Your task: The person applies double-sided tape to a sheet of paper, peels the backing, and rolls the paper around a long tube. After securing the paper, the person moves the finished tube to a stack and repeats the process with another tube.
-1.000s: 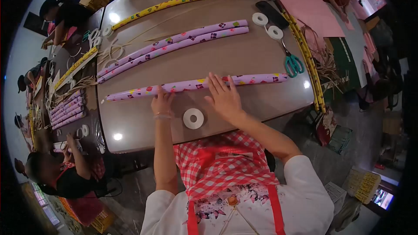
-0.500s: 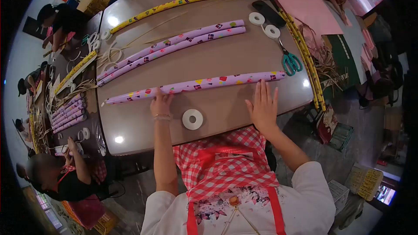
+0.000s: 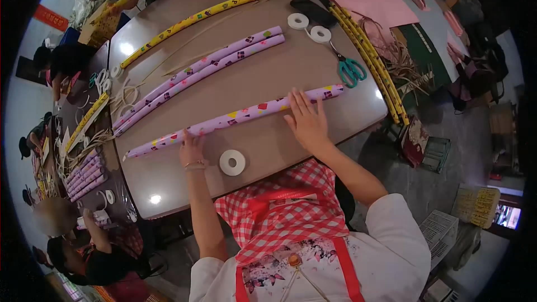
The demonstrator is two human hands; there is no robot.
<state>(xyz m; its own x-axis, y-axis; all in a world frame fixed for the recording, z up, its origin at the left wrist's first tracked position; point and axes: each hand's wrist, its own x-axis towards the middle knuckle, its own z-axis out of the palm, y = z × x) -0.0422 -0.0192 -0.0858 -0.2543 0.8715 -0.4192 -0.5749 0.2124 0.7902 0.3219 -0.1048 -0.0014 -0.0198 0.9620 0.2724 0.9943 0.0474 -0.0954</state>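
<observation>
A long tube wrapped in lilac patterned paper lies aslant across the table before me. My left hand touches its near side left of the middle, fingers stretched out. Toward its right end, my right hand lies flat with spread fingers over the tube. A roll of white tape rests on the table between my forearms. Beyond the tube lie two more lilac tubes side by side. Teal-handled scissors lie just past the tube's right end.
A yellow patterned tube lies farther back. Two tape rolls sit by a dark case. Yellow tubes line the table's right edge. Several lilac tubes are stacked on the left table, where other people work.
The view has shifted and turned, so the tube slants more. My right hand's fingers now reach over the tube, a little farther from its right end. My left hand stays at it.
</observation>
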